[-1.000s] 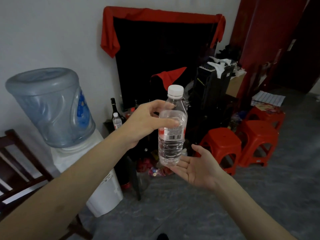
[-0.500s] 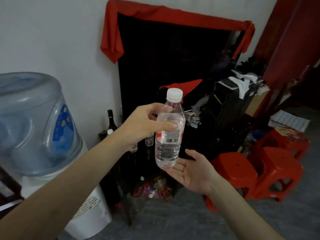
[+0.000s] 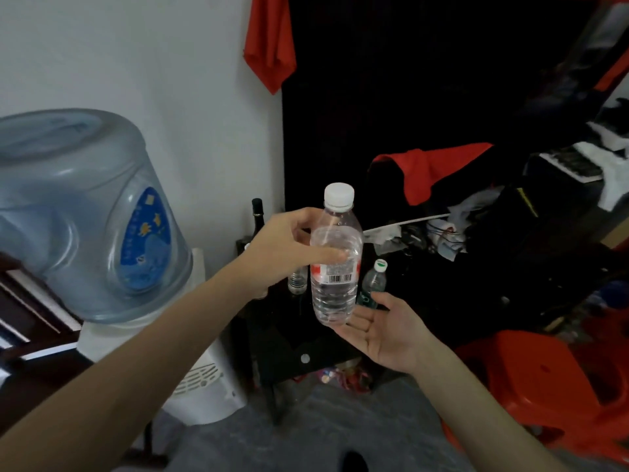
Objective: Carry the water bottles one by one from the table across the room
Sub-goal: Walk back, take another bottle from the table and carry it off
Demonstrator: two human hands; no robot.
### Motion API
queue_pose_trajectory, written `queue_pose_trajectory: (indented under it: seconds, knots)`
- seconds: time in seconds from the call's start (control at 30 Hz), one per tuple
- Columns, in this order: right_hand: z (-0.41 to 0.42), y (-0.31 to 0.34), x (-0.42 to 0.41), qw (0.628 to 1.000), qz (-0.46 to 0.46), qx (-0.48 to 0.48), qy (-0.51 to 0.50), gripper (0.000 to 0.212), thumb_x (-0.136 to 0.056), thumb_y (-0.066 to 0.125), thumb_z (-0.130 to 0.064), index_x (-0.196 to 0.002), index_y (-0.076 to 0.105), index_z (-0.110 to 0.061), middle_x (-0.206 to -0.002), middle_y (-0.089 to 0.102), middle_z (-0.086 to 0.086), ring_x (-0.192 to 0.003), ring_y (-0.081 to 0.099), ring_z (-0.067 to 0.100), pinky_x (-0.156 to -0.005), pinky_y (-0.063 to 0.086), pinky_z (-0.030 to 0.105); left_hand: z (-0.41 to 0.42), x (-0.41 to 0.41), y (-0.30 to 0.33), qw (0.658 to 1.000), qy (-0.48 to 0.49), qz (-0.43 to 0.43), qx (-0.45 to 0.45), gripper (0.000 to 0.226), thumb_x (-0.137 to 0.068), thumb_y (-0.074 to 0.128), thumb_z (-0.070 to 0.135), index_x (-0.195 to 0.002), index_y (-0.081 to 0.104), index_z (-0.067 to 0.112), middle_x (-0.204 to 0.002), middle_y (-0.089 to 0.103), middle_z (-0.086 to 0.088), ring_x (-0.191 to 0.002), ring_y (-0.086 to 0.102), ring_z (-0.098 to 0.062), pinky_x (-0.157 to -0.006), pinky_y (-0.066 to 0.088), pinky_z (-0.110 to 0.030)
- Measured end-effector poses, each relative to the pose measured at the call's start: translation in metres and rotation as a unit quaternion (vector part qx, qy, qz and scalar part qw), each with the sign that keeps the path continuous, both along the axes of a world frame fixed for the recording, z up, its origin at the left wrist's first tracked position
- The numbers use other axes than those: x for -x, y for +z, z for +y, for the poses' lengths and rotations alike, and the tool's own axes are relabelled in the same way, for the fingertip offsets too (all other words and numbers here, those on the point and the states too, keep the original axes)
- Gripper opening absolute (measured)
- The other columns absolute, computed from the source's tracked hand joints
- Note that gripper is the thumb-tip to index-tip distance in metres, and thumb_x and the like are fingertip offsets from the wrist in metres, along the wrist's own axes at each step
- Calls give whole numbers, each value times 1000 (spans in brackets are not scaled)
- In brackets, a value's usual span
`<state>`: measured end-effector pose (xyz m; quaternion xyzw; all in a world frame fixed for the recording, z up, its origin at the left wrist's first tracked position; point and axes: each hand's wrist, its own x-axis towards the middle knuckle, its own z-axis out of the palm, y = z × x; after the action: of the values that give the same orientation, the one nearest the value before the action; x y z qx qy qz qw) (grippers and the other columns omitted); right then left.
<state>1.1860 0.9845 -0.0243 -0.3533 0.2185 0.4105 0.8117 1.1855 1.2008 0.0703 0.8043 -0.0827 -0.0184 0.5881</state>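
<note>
Above a small dark table [image 3: 289, 338] in a cluttered room, a person's left hand [image 3: 286, 247] grips one clear water bottle [image 3: 335, 264] around its upper body, thumb across the front, holding it upright with its white cap [image 3: 338, 196] on top. The right hand [image 3: 388, 330] lies spread and palm up just under the bottle's base, holding nothing; whether it touches the base cannot be told. Two more small bottles stand on the table behind: a green-capped bottle [image 3: 374, 282] near the right edge, and a clear bottle [image 3: 296, 282] partly hidden by the left hand. One dark glass bottle [image 3: 258, 212] rises at the table's back left corner. To the left stands one water dispenser [image 3: 200, 383] topped by a large blue jug [image 3: 85, 212]. At right sits a red plastic stool [image 3: 537, 379]. Red cloth [image 3: 270, 39] hangs from a black panel against the white wall.
</note>
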Motion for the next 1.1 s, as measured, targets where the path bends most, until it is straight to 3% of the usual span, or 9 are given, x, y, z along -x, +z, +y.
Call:
queue_pose_trajectory:
  seconds: [0.17,0.3,0.4,0.67,0.8,0.93,1.03,1.1]
  knots:
    - [-3,-26,-67,998,11,25,57,58,-104,39,-38,-130,55,11,-125,65,28,-117,64,40,-91,56,48,-5,-31,-17,997,58,-2,-55,47,-75,89,17,-118,69,23,-102,77,9,-94,72,-7,-80,57,-19]
    - [2,-52,-113,992,31,56,107,56,-104,41,-37,-129,55,11,-121,66,30,-112,66,43,-98,54,47,-8,-50,-38,990,105,16,-88,50,-73,91,19,-118,70,22,-100,76,12,-92,71,-3,-80,54,-14]
    - [10,-74,-136,988,49,78,127,53,-103,43,-35,-126,56,10,-117,68,30,-106,68,44,-92,56,48,-9,-58,-59,985,136,37,-98,52,-73,92,19,-119,69,24,-101,76,16,-93,71,2,-80,52,-10]
    - [39,-149,-160,976,109,144,126,49,-105,40,-32,-128,54,8,-120,64,30,-111,61,43,-97,48,49,-4,-80,-141,979,147,85,-115,63,-69,94,27,-124,65,27,-113,73,14,-107,69,-1,-97,58,-31]
    - [53,-190,-171,973,132,157,110,52,-105,39,-36,-131,53,7,-127,60,30,-122,57,42,-109,42,50,6,-91,-184,979,142,96,-106,67,-65,94,35,-123,62,31,-116,71,15,-110,67,1,-97,57,-29]
    - [66,-229,-178,970,146,169,90,55,-104,39,-41,-130,54,5,-128,60,29,-121,58,42,-103,45,49,16,-101,-220,980,142,107,-93,66,-64,94,33,-119,59,37,-114,70,19,-109,66,4,-95,56,-20]
    - [76,-254,-183,968,138,193,88,52,-104,40,-41,-120,57,5,-120,61,27,-120,57,38,-106,44,49,22,-109,-249,980,143,110,-83,65,-67,96,22,-120,60,33,-113,67,20,-109,64,7,-91,53,-13]
    - [82,-265,-185,966,129,208,87,49,-104,39,-40,-108,60,4,-107,63,23,-108,59,34,-107,43,48,24,-111,-267,980,149,115,-71,65,-68,95,20,-121,60,30,-112,67,20,-108,63,9,-88,52,-10]
